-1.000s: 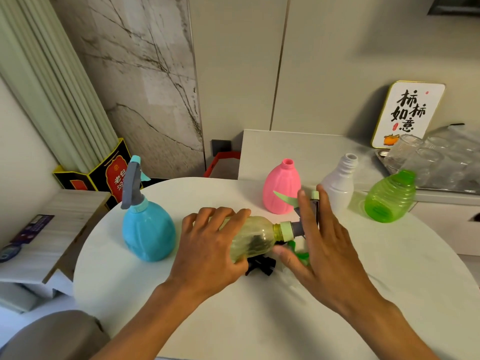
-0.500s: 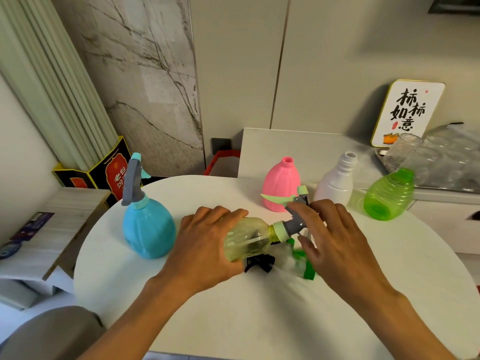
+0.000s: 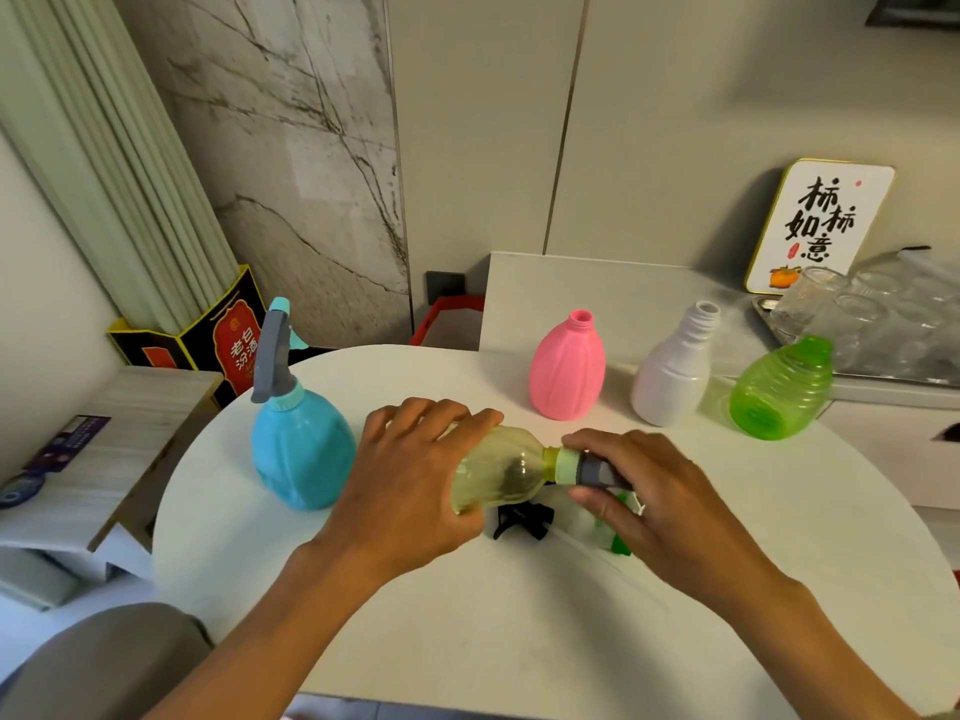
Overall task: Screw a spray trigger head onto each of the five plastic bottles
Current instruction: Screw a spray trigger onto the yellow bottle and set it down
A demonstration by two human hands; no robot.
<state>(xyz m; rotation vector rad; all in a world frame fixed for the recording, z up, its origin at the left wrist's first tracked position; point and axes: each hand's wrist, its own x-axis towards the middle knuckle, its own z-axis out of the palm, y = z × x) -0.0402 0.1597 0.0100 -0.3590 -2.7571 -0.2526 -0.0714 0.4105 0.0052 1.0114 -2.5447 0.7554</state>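
Steadying the yellow bottle (image 3: 498, 472) in the left hand (image 3: 415, 480), the right hand (image 3: 644, 491) should twist the trigger head (image 3: 597, 470), seemingly near-seated, squarely.

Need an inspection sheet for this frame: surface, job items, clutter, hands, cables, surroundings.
Surface: round white table, no spills seen.
Job's things: blue bottle upright with trigger head fitted; yellow bottle held on its side, grey trigger head at its neck; pink bottle and white bottle upright, necks open; green bottle tilted, no trigger head.
Clutter: loose black part and a green-and-white trigger head under the hands.
Hands: left hand grips the yellow bottle; right hand wraps the grey trigger head.
Cables: nothing seen.
Surroundings: sign, glass cups, red-and-black box.
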